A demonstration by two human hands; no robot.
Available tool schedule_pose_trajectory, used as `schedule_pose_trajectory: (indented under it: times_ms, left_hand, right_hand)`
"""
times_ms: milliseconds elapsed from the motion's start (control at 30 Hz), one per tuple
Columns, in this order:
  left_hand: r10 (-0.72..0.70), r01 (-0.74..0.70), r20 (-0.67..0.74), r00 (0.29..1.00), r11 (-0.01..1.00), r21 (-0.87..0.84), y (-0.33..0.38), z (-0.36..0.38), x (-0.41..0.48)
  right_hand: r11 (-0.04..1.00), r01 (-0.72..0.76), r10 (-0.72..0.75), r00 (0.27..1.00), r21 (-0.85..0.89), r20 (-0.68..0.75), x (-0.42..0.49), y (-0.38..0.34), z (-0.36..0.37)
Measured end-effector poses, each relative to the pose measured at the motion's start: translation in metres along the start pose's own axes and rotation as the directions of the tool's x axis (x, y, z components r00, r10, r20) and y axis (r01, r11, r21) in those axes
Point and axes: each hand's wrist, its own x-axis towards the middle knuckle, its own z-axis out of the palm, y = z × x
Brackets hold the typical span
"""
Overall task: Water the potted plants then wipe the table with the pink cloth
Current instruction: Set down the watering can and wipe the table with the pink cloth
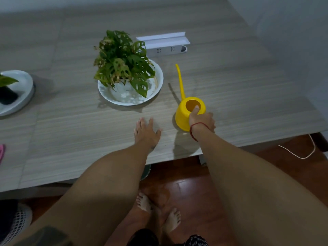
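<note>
2 bare hands reach over the near edge of the table (71,121). The right hand (201,121) grips a yellow watering can (184,114) that stands on the table close to the near edge, toward the right. Its thumb hooks over the rim of the round top opening and the other fingers curl round the can's near side. A red string (192,130) circles that wrist. The can's long thin spout (181,80) points toward the far edge.

The left hand (146,134) lies palm down on the table near the can, fingers (142,121) straight and spread, holding nothing.

Toward the middle of the table a potted plant (122,63) with holed green leaves, some browned, stands in a white saucer (159,77), near the spout but apart from it. A 2nd plant (7,80) sits in a white dish (26,86) at the left edge, partly cut off. The pink cloth (2,151) shows only as a sliver at the left edge, toward the near edge. A white power strip (166,50) lies beyond the middle plant.
</note>
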Motion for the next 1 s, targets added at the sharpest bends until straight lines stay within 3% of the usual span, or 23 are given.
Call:
schedule_pose_trajectory:
  times_ms: [100, 267, 400, 633, 733, 833, 1000]
  left_hand:
    - [-0.022, 0.023, 0.011, 1.0, 0.998, -0.065, -0.005, -0.012, -0.005]
    - [-0.088, 0.085, -0.036, 0.995, 0.992, -0.094, -0.024, -0.06, -0.015]
    - [-0.164, 0.142, -0.15, 0.975, 0.979, -0.146, -0.071, -0.108, -0.036]
    - [-0.383, 0.315, -0.285, 0.879, 0.914, -0.256, -0.215, -0.182, -0.085]
    - [-0.447, 0.373, -0.307, 0.84, 0.887, -0.27, -0.285, -0.204, -0.104]
    - [-0.514, 0.436, -0.306, 0.801, 0.852, -0.29, -0.357, -0.221, -0.118]
    - [-0.542, 0.46, -0.247, 0.803, 0.828, -0.319, -0.466, -0.234, -0.12]
  right_hand:
    - [0.993, 0.037, -0.041, 0.999, -0.114, -0.031, -0.008, -0.01, -0.012]
    - [0.914, 0.332, -0.315, 0.943, -0.232, 0.108, -0.038, -0.056, -0.013]
    - [0.792, 0.557, -0.483, 0.823, -0.252, 0.301, -0.094, -0.09, 0.018]
    - [0.501, 0.837, -0.634, 0.528, -0.22, 0.566, -0.225, -0.143, 0.097]
    - [0.401, 0.896, -0.661, 0.428, -0.192, 0.616, -0.287, -0.159, 0.134]
    - [0.367, 0.918, -0.639, 0.369, -0.154, 0.675, -0.345, -0.168, 0.179]
    - [0.379, 0.908, -0.572, 0.382, -0.18, 0.726, -0.417, -0.174, 0.251]
